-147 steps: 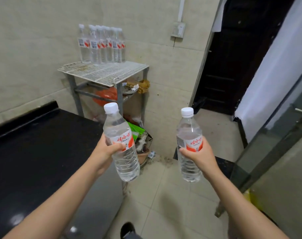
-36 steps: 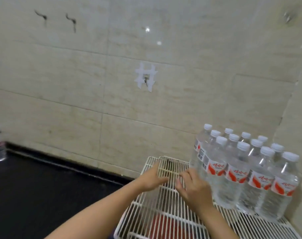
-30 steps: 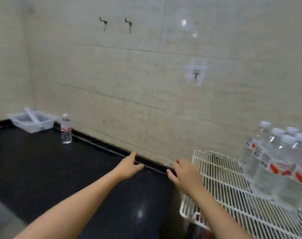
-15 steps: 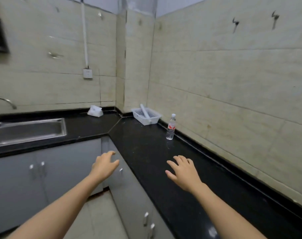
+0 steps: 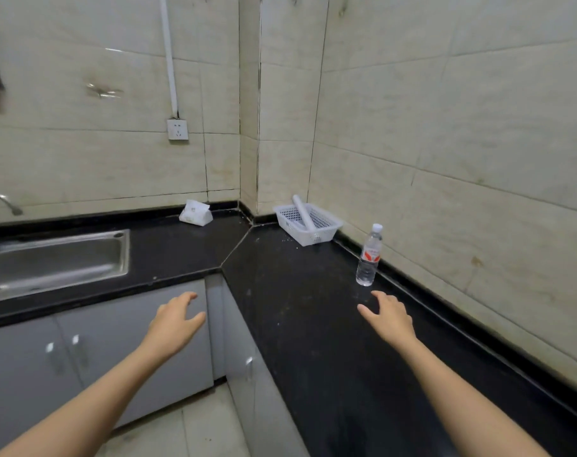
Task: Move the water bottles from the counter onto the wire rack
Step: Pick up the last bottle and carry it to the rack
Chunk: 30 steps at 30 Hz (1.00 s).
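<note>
Water bottle (image 5: 368, 255) standing right of centre on bench (image 5: 313, 324): full, likely slippery; taking mid-body; both grips released, right hand (image 5: 387, 316) nearing.

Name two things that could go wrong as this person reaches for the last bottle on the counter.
The water bottle stands upright, narrow and tall, close to the wall; a clumsy touch from the open right hand could tip it over. The black counter shows specks and looks glossy, so a dragged bottle might slide rather than lift cleanly.
</note>
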Each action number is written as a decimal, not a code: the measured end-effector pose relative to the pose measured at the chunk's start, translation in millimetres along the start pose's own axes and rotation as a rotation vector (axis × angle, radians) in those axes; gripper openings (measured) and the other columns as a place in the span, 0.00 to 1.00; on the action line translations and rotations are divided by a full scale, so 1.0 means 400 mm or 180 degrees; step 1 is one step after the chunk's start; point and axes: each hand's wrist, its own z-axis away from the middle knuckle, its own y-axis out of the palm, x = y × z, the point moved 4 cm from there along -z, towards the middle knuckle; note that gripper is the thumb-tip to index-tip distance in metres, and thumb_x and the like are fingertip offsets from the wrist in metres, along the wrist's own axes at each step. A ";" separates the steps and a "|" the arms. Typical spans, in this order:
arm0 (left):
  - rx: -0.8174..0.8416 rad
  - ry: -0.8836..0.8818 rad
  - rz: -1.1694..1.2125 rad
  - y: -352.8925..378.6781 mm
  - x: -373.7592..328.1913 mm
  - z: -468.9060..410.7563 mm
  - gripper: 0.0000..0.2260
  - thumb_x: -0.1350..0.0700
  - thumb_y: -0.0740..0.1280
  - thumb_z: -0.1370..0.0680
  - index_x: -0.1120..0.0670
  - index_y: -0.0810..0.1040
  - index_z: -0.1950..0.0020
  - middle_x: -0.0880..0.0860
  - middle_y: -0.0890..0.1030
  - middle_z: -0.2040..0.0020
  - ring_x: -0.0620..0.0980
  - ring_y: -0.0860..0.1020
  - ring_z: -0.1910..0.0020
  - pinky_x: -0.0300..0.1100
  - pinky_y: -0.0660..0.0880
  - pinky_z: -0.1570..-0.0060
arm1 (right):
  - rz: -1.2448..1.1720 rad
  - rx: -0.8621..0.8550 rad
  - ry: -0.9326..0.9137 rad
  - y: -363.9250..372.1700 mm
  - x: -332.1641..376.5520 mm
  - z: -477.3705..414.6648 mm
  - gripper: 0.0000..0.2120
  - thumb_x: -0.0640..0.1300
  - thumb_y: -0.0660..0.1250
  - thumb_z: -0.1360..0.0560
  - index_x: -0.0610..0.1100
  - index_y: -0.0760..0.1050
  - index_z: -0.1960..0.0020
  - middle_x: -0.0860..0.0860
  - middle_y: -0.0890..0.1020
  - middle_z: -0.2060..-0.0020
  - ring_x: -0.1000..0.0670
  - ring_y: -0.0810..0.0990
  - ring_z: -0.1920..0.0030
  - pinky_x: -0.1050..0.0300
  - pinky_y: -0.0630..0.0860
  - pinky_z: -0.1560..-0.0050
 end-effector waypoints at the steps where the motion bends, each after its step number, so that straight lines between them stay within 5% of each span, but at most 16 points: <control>1: 0.0029 0.0028 -0.0012 0.019 -0.019 -0.058 0.22 0.55 0.63 0.24 0.57 0.66 0.31 0.58 0.71 0.32 0.58 0.66 0.32 0.50 0.65 0.35 | -0.0200 -0.0007 0.0170 0.007 -0.014 -0.060 0.27 0.57 0.61 0.25 0.46 0.63 0.31 0.44 0.69 0.34 0.42 0.67 0.33 0.46 0.66 0.37; 10: 0.0599 0.0242 -0.0299 0.240 -0.136 -0.447 0.22 0.52 0.62 0.23 0.55 0.64 0.30 0.56 0.69 0.31 0.56 0.65 0.31 0.49 0.65 0.34 | -0.0947 0.0309 0.1133 0.148 -0.118 -0.402 0.28 0.53 0.65 0.26 0.42 0.63 0.31 0.40 0.69 0.34 0.40 0.68 0.34 0.49 0.66 0.37; 19: 0.1259 0.0612 -0.0858 0.469 -0.184 -0.728 0.23 0.48 0.59 0.23 0.52 0.61 0.29 0.53 0.66 0.29 0.54 0.64 0.31 0.49 0.65 0.35 | -0.1540 0.0027 0.1751 0.231 -0.149 -0.579 0.34 0.51 0.71 0.31 0.41 0.61 0.31 0.39 0.70 0.34 0.41 0.69 0.35 0.48 0.68 0.35; 25: 0.1526 0.1138 -0.0552 0.611 -0.278 -0.996 0.22 0.51 0.61 0.23 0.53 0.63 0.30 0.54 0.68 0.30 0.54 0.64 0.32 0.49 0.64 0.35 | -0.1918 -0.0754 0.2122 0.255 -0.125 -0.735 0.37 0.41 0.75 0.34 0.37 0.60 0.31 0.41 0.74 0.41 0.44 0.74 0.41 0.56 0.68 0.43; 30: 0.1812 0.1406 -0.0158 0.668 -0.332 -1.192 0.21 0.53 0.63 0.24 0.54 0.66 0.31 0.54 0.70 0.32 0.54 0.66 0.33 0.50 0.65 0.35 | -0.2039 -0.1639 0.2646 0.258 -0.111 -0.862 0.36 0.38 0.77 0.37 0.37 0.62 0.35 0.40 0.75 0.39 0.40 0.75 0.41 0.51 0.70 0.42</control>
